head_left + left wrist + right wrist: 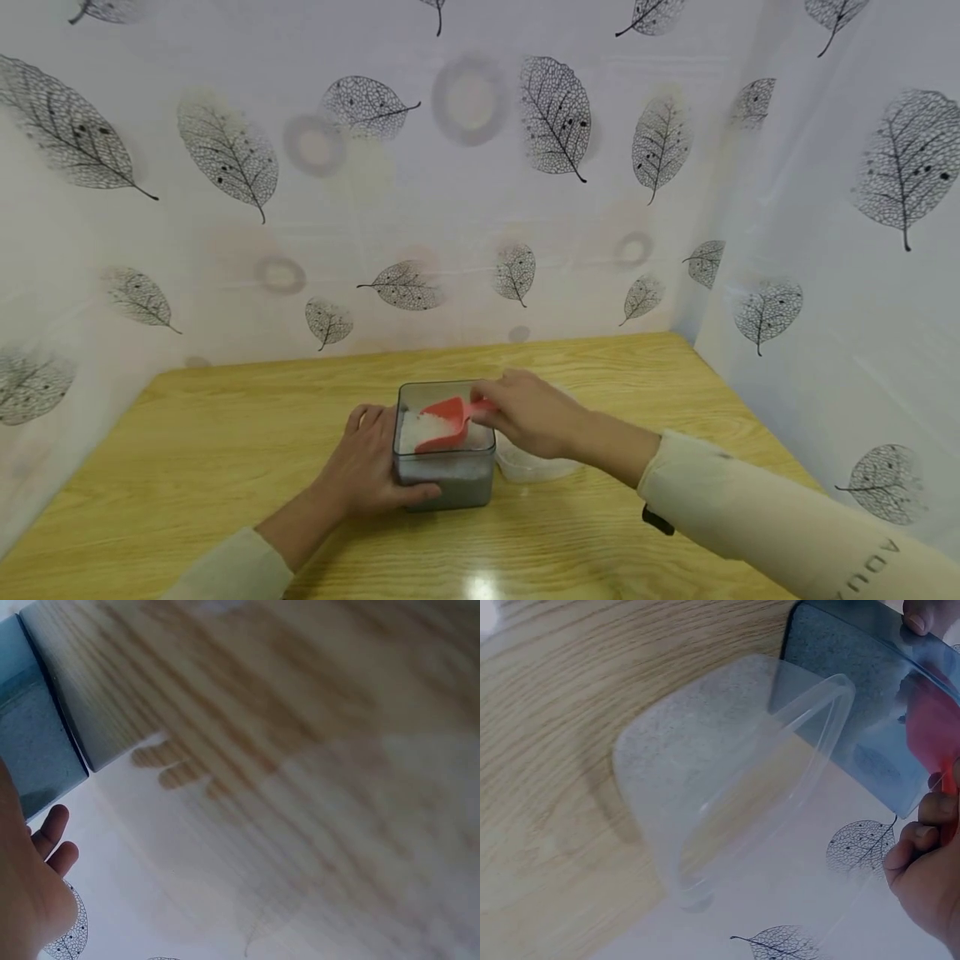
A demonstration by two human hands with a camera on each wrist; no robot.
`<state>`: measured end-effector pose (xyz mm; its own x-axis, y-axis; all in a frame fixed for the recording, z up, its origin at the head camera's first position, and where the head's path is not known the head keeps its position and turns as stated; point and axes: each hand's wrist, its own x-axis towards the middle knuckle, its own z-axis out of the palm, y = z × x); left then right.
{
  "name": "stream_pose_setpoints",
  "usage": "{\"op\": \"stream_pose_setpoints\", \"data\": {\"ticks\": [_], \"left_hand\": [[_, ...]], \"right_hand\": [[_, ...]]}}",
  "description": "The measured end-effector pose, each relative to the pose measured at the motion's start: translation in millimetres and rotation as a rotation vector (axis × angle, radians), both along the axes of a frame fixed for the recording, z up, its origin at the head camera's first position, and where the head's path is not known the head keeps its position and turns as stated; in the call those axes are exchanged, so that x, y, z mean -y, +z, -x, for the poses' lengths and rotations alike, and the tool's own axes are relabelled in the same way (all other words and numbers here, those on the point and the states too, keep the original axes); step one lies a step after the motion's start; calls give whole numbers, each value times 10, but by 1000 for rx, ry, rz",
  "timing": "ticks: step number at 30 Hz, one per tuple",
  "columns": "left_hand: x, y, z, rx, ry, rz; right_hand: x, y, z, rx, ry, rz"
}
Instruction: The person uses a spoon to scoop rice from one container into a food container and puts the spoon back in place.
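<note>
A square translucent grey container stands on the table, holding white grains. My left hand holds its left side, thumb across the front wall and fingers toward the back. In the left wrist view part of that hand shows beside the container. My right hand grips the handle of a red scoop, whose blade is inside the container, tilted among the grains. In the right wrist view the scoop shows red through the container's wall, with the right hand at its handle.
Close to the container's right side sits a clear plastic tub, with pale grains showing through its wall; the right forearm passes over it in the head view. Leaf-patterned sheeting surrounds the wooden table at the back and sides.
</note>
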<state>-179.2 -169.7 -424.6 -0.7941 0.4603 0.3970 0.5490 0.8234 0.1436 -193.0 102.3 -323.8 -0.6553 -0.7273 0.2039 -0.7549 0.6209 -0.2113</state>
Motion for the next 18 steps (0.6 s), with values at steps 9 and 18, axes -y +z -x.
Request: {"op": "stream_pose_setpoints", "data": {"ticks": [9, 18], "left_hand": [[5, -10, 8, -17, -10, -3], [4, 6, 6, -2, -8, -6]], "right_hand": [[-128, -35, 24, 78, -87, 102], [-229, 6, 76, 79, -117, 182]]}}
